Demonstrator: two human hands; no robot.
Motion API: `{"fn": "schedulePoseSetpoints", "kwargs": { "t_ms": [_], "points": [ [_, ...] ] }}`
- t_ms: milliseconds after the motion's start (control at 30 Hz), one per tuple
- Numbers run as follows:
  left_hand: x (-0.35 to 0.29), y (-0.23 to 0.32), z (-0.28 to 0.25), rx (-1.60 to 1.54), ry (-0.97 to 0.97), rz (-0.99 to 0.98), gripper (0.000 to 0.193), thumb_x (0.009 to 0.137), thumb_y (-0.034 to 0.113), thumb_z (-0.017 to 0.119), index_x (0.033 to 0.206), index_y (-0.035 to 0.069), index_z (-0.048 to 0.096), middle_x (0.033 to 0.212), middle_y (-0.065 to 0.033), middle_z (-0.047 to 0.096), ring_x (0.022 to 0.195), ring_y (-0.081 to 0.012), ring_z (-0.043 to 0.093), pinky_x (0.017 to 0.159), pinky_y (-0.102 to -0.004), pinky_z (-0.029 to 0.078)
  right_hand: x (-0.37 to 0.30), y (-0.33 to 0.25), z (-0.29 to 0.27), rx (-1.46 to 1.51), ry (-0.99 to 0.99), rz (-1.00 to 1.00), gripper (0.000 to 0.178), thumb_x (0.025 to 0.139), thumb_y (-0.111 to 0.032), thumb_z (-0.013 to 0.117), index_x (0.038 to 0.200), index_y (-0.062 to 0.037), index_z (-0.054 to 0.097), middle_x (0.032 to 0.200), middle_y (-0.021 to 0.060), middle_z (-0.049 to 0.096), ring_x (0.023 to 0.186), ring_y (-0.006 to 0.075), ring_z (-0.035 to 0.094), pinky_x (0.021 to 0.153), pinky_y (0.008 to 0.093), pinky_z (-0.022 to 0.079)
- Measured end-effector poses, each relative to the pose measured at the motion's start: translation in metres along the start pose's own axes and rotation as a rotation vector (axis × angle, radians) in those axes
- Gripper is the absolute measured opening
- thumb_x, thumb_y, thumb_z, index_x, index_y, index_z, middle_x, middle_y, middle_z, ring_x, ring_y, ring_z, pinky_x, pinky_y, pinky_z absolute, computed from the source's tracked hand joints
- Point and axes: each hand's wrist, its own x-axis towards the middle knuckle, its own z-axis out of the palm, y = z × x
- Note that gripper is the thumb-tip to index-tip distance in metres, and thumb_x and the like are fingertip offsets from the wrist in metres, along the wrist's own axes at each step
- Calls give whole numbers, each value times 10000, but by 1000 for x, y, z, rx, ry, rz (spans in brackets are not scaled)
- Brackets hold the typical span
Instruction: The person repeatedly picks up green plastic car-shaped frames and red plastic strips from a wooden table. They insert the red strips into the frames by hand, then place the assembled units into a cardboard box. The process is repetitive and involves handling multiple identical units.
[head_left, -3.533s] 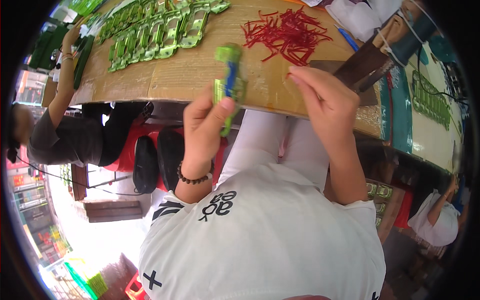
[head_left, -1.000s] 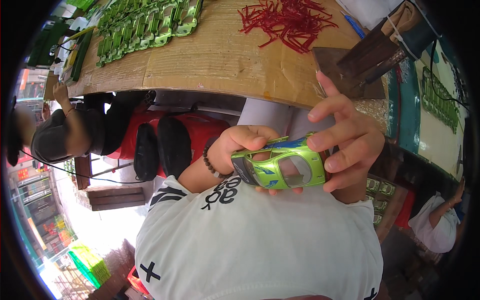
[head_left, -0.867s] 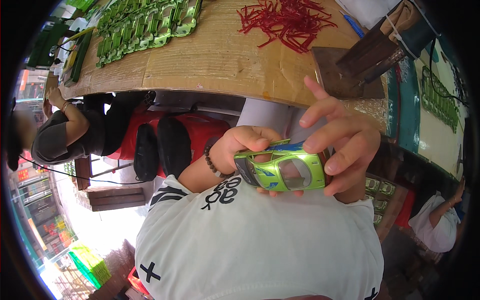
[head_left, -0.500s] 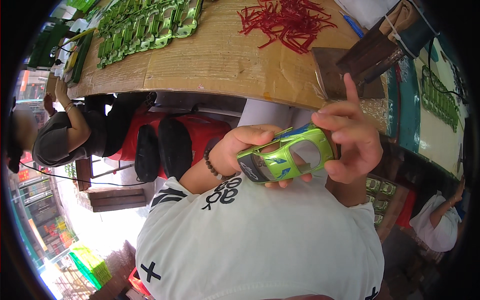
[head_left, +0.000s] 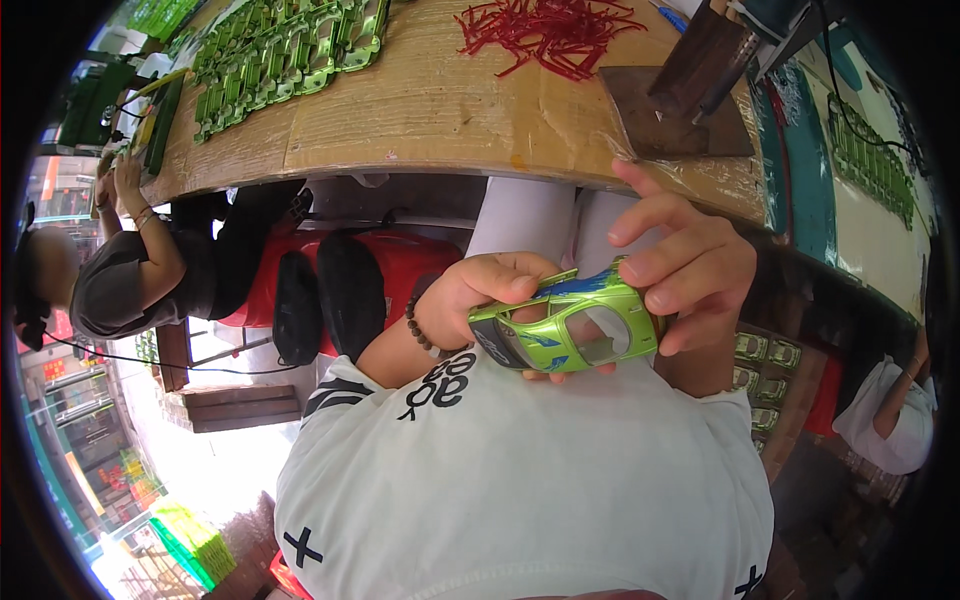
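A shiny green toy car body shell (head_left: 565, 325) with blue decals, a dark hood end and empty window openings is held before my chest. My left hand (head_left: 490, 290) grips its left end, the thumb along the upper side and fingertips showing under the lower edge. At its right end, my right hand (head_left: 695, 265) has bent fingers against the shell, with the index finger raised away. A small part of the shell is hidden behind the right fingers.
A cardboard-covered table (head_left: 420, 120) spans the far side, with rows of green car shells (head_left: 290, 60) and a heap of red plastic strips (head_left: 550, 35). A metal stand (head_left: 690, 100) stands at its right. More shells (head_left: 765, 385) lie in a box at lower right. Co-workers sit left and right.
The shell has tilted a little in my hands, showing more of its blue-marked side. My right fingers have closed in against its right end, and the raised index finger has shifted left.
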Motion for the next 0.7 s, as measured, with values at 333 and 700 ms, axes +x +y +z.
{"fn": "schedulePoseSetpoints", "kwargs": {
  "t_ms": [333,700],
  "points": [
    [3,-17,11,61,33,-45,325,802,248,630,896,-62,601,1038,-291,554,949,-495,527,725,-551,471,-7,-25,21,102,53,4,402,681,-219,747,1009,-29,613,989,127,644,936,216,482,1030,479,170],
    [28,-23,28,487,296,171,321,831,221,592,902,-92,575,867,-172,591,774,-260,596,661,-344,491,-37,-62,-9,-486,96,90,319,726,-198,664,1007,-47,651,1143,174,556,985,253,480,965,433,280]
  ]
}}
